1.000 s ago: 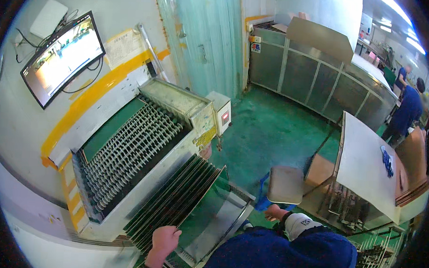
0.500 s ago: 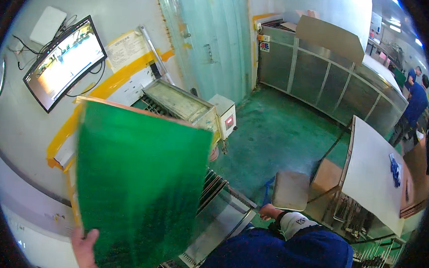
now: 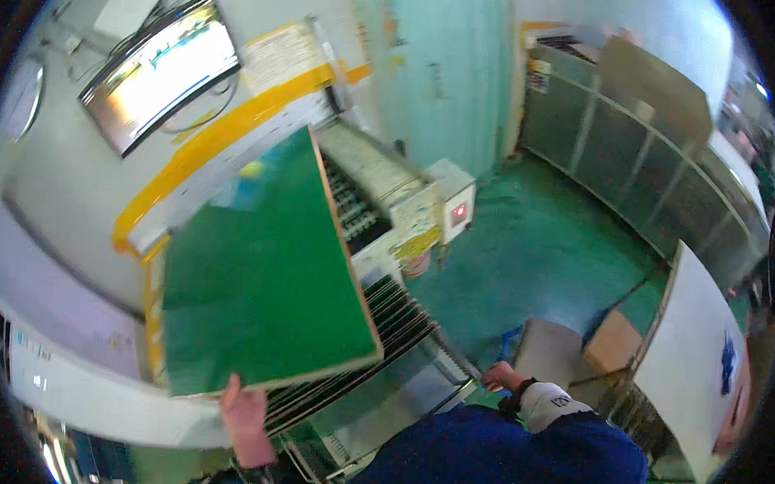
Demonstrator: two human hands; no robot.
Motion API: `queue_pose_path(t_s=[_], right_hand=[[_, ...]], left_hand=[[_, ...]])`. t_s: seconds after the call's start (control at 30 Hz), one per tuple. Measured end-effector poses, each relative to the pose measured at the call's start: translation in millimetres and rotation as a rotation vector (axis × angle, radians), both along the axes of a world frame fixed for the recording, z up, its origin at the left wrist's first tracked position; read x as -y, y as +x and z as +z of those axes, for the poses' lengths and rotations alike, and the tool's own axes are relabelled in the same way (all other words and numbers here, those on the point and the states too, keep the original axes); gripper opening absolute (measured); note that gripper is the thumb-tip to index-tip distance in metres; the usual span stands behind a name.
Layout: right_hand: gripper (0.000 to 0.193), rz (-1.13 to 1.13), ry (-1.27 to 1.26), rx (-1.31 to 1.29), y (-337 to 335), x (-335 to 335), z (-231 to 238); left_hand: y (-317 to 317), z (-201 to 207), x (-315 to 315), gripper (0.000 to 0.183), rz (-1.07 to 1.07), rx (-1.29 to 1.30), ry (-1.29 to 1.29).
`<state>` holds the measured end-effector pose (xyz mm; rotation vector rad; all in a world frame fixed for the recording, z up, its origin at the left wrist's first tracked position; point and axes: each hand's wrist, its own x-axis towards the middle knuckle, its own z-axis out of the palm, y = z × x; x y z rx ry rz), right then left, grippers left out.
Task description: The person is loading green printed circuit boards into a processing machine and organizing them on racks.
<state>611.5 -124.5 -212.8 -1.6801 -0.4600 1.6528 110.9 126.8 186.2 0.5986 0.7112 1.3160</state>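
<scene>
My left hand (image 3: pixel 243 419) grips the lower edge of a large green board (image 3: pixel 265 276) and holds it up, tilted, over the conveyor machine (image 3: pixel 381 198). The board hides most of the machine's roller bed. A rack of thin dark panels (image 3: pixel 397 316) shows below the board's right corner. My right hand (image 3: pixel 501 377) is low at the right, next to the rack's metal end, with its fingers curled; what it touches is hard to make out. A blue sleeve (image 3: pixel 508 459) with a white cuff covers that arm.
A monitor (image 3: pixel 162 68) hangs on the wall at upper left. A small white control box (image 3: pixel 454 202) with a red light stands beside the machine. Grey cabinets (image 3: pixel 634 140) line the far side of the green floor. A white board (image 3: pixel 694 359) and a cardboard box (image 3: pixel 612 343) stand at right.
The left hand went from resting on the rack to lifting the green board. The board has since turned and shifted up and to the right. The right hand stayed in place.
</scene>
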Motion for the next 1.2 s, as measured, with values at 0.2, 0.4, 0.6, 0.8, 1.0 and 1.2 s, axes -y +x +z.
queue_pose_path(t_s=[0.2,0.4,0.6,0.8,1.0,1.2], right_hand=[[0.012,-0.076,-0.139,0.0,-5,-2,64],[0.015,-0.162,-0.104,-0.315,17,17,41],[0.017,-0.145,-0.139,-0.273,34,33,-26],[0.023,-0.283,-0.092,-0.537,40,54,-23],[0.02,-0.248,-0.128,-0.246,24,38,29],[0.015,-0.214,-0.159,-0.185,19,32,39]], left_hand=[[51,-35,-14,0.022,-0.099,0.312,-0.121],[85,-43,-41,0.014,-0.181,0.306,-0.113],[99,-57,-85,0.007,-0.095,0.22,-0.186],[112,-97,-135,0.011,-0.159,0.151,-0.246],[114,-112,-163,0.023,-0.212,0.105,-0.281],[129,-74,-143,0.036,-0.609,-0.309,-0.271]])
